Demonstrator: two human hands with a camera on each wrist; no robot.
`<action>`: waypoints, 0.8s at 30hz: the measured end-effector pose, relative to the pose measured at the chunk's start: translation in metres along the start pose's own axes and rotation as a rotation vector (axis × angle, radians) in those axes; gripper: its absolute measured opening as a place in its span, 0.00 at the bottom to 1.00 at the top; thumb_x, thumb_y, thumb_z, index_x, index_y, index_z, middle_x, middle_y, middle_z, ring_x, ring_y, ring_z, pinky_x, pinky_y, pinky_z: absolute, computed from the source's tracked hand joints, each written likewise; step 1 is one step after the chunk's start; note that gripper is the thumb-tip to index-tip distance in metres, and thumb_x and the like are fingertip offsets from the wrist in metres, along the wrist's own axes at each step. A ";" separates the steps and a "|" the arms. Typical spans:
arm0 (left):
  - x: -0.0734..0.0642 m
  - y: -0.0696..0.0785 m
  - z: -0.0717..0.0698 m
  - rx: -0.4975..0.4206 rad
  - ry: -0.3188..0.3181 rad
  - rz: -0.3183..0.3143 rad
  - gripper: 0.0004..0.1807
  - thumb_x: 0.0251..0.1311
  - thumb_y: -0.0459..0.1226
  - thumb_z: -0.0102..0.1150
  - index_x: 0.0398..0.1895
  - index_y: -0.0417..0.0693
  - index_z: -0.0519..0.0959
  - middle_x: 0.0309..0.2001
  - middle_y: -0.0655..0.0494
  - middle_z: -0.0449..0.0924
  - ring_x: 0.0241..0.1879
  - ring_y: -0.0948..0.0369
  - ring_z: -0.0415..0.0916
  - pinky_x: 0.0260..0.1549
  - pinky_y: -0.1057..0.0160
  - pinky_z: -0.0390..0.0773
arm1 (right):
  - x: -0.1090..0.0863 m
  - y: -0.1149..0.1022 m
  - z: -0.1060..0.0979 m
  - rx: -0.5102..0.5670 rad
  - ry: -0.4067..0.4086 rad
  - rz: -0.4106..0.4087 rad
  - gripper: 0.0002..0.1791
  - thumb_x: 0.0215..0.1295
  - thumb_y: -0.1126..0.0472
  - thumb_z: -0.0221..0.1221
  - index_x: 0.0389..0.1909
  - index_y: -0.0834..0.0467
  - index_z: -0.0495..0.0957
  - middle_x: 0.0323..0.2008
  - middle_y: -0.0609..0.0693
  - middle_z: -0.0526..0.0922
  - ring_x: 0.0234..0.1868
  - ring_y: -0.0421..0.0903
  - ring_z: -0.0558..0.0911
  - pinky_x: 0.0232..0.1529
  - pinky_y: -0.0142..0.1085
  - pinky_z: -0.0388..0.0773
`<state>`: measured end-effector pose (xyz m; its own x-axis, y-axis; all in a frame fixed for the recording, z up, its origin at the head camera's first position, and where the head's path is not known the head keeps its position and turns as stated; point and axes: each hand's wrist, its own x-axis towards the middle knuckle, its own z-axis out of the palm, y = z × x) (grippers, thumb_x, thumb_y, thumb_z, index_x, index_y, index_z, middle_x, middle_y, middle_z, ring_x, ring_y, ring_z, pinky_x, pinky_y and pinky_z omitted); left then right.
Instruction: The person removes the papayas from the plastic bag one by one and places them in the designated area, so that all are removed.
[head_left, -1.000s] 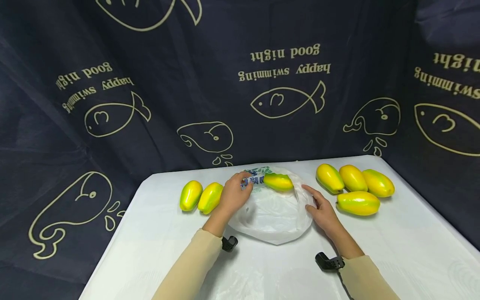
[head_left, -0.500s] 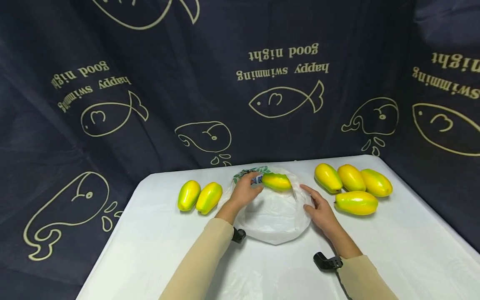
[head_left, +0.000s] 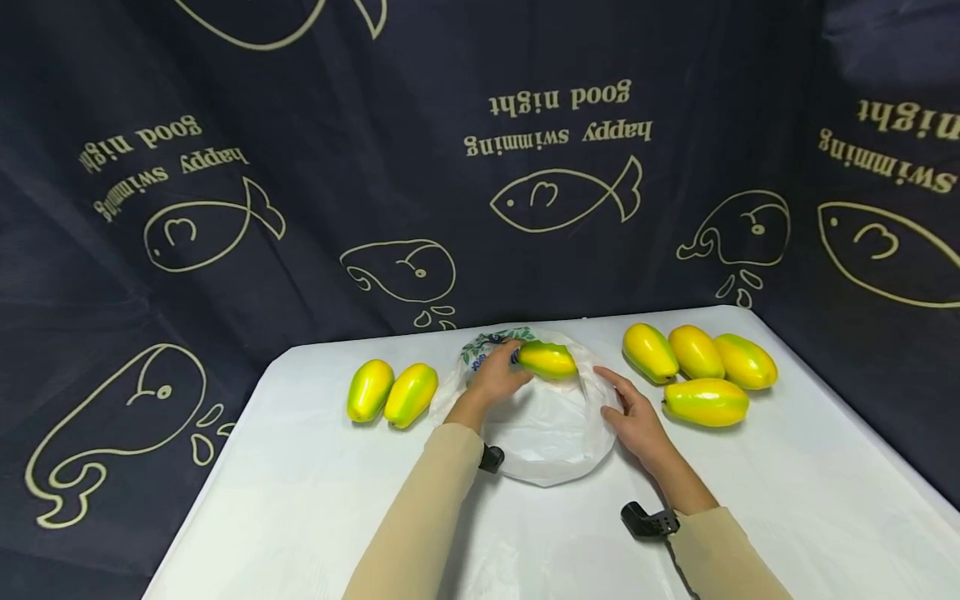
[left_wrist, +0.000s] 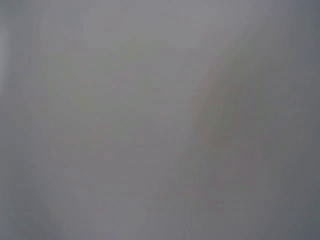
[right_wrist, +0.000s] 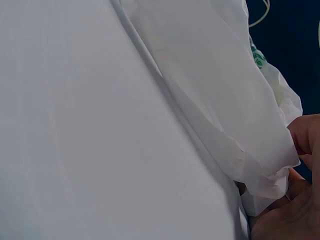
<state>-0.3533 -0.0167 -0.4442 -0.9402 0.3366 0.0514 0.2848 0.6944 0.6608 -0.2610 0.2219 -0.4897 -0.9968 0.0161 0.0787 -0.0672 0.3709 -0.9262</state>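
Note:
A white plastic bag (head_left: pixel 540 433) with green and blue print lies with its mouth spread wide in the middle of the table. Inside, toward the far side, rests a yellow-green papaya (head_left: pixel 549 361). My left hand (head_left: pixel 498 377) reaches over the bag's left rim, fingertips right at the papaya's left end, fingers loosely bent. My right hand (head_left: pixel 633 417) holds the bag's right rim; in the right wrist view, the bag's crumpled edge (right_wrist: pixel 270 182) passes between thumb and fingers. Only a pale blur fills the left wrist view.
Two papayas (head_left: pixel 411 396) lie side by side left of the bag. Several more papayas (head_left: pixel 707 402) are grouped at the right, beyond my right hand. A dark cloth (head_left: pixel 420 167) with fish drawings hangs behind the white table (head_left: pixel 300 492).
My left hand has moved rightward over the bag's left side to the papaya inside. The bag's left rim has spread outward. My right hand stays at the right rim.

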 end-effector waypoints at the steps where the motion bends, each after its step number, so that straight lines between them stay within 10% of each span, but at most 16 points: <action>1: 0.001 0.000 0.000 -0.004 -0.007 -0.001 0.35 0.64 0.40 0.63 0.74 0.48 0.64 0.74 0.44 0.64 0.74 0.46 0.62 0.74 0.48 0.64 | 0.000 0.000 0.000 0.004 0.000 -0.002 0.36 0.67 0.72 0.50 0.75 0.49 0.61 0.79 0.55 0.53 0.82 0.55 0.47 0.81 0.53 0.45; 24: 0.003 -0.003 0.011 -0.016 0.052 -0.034 0.34 0.60 0.39 0.67 0.71 0.51 0.69 0.64 0.42 0.70 0.63 0.47 0.72 0.67 0.50 0.73 | -0.002 0.000 0.001 0.004 -0.006 -0.023 0.36 0.67 0.73 0.50 0.75 0.49 0.62 0.80 0.57 0.52 0.81 0.56 0.47 0.80 0.54 0.46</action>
<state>-0.3555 -0.0109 -0.4544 -0.9580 0.2788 0.0671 0.2495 0.6947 0.6747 -0.2590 0.2214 -0.4906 -0.9952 0.0025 0.0978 -0.0900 0.3678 -0.9255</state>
